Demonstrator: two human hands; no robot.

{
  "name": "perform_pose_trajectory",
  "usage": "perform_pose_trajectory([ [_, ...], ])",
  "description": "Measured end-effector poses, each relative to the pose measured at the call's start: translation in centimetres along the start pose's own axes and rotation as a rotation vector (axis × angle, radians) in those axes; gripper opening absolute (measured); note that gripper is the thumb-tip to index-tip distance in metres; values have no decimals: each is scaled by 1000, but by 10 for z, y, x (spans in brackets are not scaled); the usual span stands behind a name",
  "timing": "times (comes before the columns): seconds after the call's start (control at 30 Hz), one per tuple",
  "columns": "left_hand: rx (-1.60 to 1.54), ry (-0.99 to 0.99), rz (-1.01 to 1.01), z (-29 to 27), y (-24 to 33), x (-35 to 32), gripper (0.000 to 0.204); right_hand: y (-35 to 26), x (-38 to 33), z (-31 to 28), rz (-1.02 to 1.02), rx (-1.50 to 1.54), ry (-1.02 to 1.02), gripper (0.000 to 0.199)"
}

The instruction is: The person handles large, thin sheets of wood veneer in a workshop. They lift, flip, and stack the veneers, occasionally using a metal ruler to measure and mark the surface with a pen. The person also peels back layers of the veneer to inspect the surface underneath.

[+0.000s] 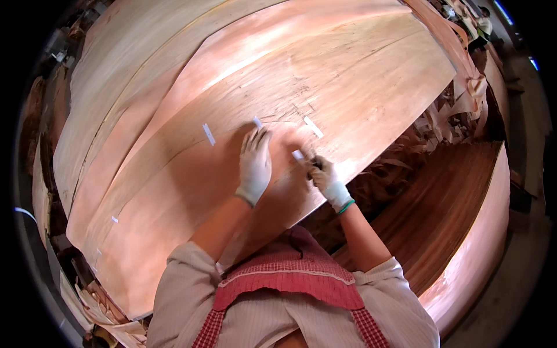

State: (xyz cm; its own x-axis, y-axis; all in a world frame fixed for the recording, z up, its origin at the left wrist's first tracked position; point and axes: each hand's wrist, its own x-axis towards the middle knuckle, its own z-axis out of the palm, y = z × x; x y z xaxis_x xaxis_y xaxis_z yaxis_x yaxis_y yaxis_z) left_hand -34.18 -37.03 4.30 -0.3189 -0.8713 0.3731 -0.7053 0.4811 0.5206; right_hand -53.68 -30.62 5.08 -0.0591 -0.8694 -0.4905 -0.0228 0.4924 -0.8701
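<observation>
A broad sheet of pale wood veneer [371, 75] lies in front of me, with dark cracks in its grain. My left hand [255, 168], in a whitish glove, rests flat on it with the fingers stretched out. Its fingertips touch or nearly touch a short white tape strip [257, 122]. My gloved right hand [327, 178] is closed around a small dark object [315, 165], mostly hidden by the fingers and blurred. Just left of that hand is a white strip [297, 155]. Two longer white strips, one on the left [209, 134] and one on the right [313, 127], stick to the sheet.
More veneer sheets [145, 46] overlap at the far left. To my right, beyond the sheet's edge, stands a curved stack of darker veneer [441, 203], with torn scraps [444, 119] behind it. Another person [483, 26] is at the far right.
</observation>
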Motion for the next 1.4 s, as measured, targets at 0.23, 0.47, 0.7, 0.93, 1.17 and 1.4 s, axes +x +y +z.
perform_pose_trajectory([
  [0.23,373,-307,280,20,2,-89,43,26,7,47,-336,-505,106,22],
  [0.47,-169,-158,-80,-46,5,-84,33,23,-67,76,67,-13,-65,24],
  [0.7,52,-346,77,-49,12,-154,74,54,-51,107,-211,-608,-5,42],
  [0.93,18,-258,-25,-42,0,-167,44,72,-103,124,179,-118,36,21],
  [1.17,356,297,-557,-157,-137,-182,63,-4,-3,253,-267,-518,-324,35],
  [1.4,47,34,-418,-196,-202,-155,76,-51,97,413,-405,-1166,-140,36],
])
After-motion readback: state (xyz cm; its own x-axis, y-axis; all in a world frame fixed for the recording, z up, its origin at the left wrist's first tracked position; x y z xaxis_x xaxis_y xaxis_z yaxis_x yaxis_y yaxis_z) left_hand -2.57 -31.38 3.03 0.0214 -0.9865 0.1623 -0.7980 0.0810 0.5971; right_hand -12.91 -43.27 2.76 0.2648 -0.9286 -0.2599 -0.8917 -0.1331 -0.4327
